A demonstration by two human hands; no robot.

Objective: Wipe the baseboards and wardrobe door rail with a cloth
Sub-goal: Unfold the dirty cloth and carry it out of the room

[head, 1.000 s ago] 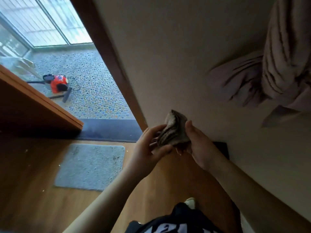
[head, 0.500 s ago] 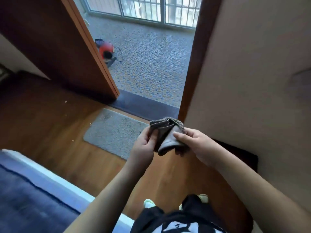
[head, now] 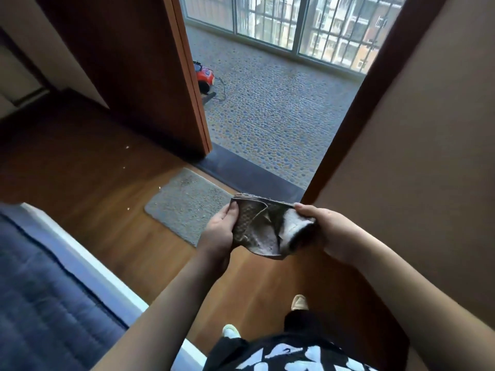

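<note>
Standing on the brown wooden floor (head: 88, 183), the person holds a crumpled grey-brown waffle-textured cloth (head: 263, 228) stretched between both hands at about waist height, just on the near side of the grey rectangular floor mat (head: 187, 204). The left hand (head: 219, 234) grips the cloth's left edge, thumb curled over the top; the right hand (head: 329, 231) pinches the opposite edge, where a pale fluffy patch shows. Pulling the two edges apart this way probably serves to open the cloth or refold it to a cleaner face before wiping. No baseboard or wardrobe rail is touched yet, so the wiping appears not to have begun. Beyond the mat, a dark threshold strip (head: 254, 175) leads to a pebble-patterned balcony floor (head: 273, 113), where a red vacuum cleaner (head: 205, 76) sits. Left of the mat lies a blue quilted mattress (head: 40, 290).
</note>
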